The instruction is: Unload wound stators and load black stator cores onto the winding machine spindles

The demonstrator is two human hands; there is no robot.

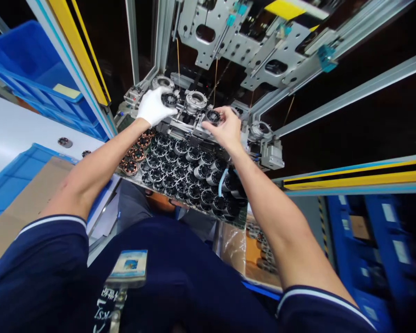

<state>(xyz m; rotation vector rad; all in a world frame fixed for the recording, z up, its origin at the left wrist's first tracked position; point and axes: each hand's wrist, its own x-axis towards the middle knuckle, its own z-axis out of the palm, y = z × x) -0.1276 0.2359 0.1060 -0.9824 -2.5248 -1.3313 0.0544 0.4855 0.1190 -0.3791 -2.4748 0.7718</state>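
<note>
A: What lies nearest?

B: A badge (129, 267) hangs against the dark blue shirt (180, 277). Just past it, toward the machine, sits a tray (183, 173) packed with black rings in rows; a few at the tray's left end show copper windings (136, 155).

A: And the hands?

B: Both reach over the tray to the metal fixture (190, 115) on its far side. The left hand (154, 107), in a white glove, is closed around a black ring (169, 99), at the fixture's left part beside a round silver seat (195, 101). The right hand (225, 127), bare, pinches a second black ring (213, 116) in its fingertips at the fixture's right part.

A: Are the rings seated?

B: I cannot tell; both are right at the fixture, with fingers partly covering them.

A: Beyond that?

B: Above the fixture hang grey metal plates (229, 37). Left of the tray stand a blue bin (27, 69) and a sheet of cardboard (27, 203); right of it runs a yellow rail (357, 178).
</note>
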